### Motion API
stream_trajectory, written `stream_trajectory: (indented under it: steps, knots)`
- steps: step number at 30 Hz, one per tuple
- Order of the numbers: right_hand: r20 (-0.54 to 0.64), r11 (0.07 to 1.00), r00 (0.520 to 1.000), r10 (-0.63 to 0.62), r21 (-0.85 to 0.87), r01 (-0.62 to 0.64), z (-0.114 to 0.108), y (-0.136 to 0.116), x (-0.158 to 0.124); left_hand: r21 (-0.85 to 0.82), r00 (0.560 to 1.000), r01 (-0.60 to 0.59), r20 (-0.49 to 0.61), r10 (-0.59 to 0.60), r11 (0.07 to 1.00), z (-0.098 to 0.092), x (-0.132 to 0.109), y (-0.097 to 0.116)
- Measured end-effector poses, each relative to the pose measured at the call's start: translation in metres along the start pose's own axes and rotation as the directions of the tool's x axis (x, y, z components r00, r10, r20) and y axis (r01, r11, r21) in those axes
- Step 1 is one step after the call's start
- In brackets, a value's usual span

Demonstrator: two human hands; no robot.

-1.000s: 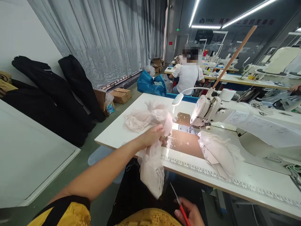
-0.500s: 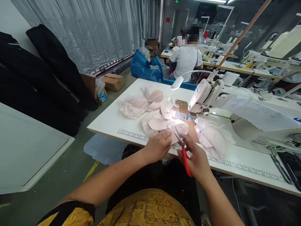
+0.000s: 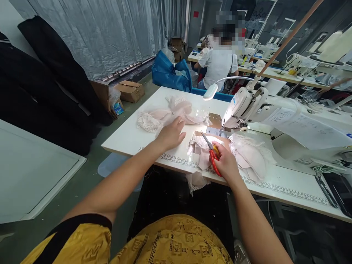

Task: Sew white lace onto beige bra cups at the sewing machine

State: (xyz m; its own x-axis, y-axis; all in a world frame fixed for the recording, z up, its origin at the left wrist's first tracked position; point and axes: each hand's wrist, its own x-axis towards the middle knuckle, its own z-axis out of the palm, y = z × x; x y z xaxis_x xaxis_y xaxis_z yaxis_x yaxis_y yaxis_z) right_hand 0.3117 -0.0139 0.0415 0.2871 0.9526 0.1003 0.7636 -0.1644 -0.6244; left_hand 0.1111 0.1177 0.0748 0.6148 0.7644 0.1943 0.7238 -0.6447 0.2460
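Note:
My left hand [image 3: 171, 135] is at the near edge of a heap of pale pink lace bra pieces [image 3: 154, 119], its thumb apart from the fingers and nothing seen in its grasp. My right hand [image 3: 226, 161] grips scissors [image 3: 215, 160] with red handles, their tips pointing up and left. Under the blades lies another pale pink lace piece [image 3: 204, 157], near the sewing machine's needle area. Part of the pink fabric [image 3: 196, 182] hangs over the table's front edge. More pink pieces [image 3: 251, 156] are piled right of my right hand.
A white sewing machine [image 3: 247, 106] stands on the table [image 3: 123, 137] at right, with a small lamp [image 3: 211, 91] on a bent neck. A printed ruler runs along the front edge. Beyond are a blue bag [image 3: 170, 75] and a seated person [image 3: 218, 68] in white.
My left hand has let go of the near pink piece and moved up and left to the heap. My right hand and the scissors have shifted slightly up.

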Motion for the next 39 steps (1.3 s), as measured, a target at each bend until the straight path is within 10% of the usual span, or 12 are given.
stream_trajectory:
  steps: [5, 12, 19, 23, 28, 33, 39]
  knots:
    - [0.003, 0.998, 1.000, -0.001, 0.065, 0.001, -0.003, 0.006, 0.008, -0.175, 0.972, -0.224, -0.105, 0.208, 0.959, 0.017, -0.076, 0.044]
    - [0.022, 0.991, 1.000, -0.020, 0.134, 0.017, -0.007, 0.012, 0.014, -0.358, 0.990, 0.083, 0.133, -0.037, 0.930, 0.070, -0.132, 0.046]
    - [0.080, 0.973, 0.996, -0.031, 0.233, 0.011, -0.007, 0.014, 0.010, -0.881, 0.900, 0.435, 0.431, -0.061, 0.187, 0.106, -0.121, 0.065]
    - [0.071, 0.946, 0.996, -0.058, 0.323, 0.032, -0.014, 0.016, -0.008, -0.871, 0.871, 0.490, 0.489, -0.035, 0.027, 0.098, -0.123, 0.075]
    - [0.029, 0.920, 0.998, -0.057, 0.389, 0.041, -0.036, 0.024, -0.061, -0.855, 0.855, 0.518, 0.519, -0.023, -0.040, 0.080, -0.128, 0.075]
    - [0.425, 0.899, 0.881, -0.205, 0.438, -0.002, -0.047, 0.047, -0.118, -0.867, 0.867, 0.496, 0.497, -0.016, -0.056, 0.085, -0.137, 0.067]
    - [0.626, 0.873, 0.777, -0.067, 0.413, -0.258, -0.021, 0.067, -0.138, -0.905, 0.930, 0.362, 0.367, -0.019, 0.223, 0.080, -0.138, 0.059]
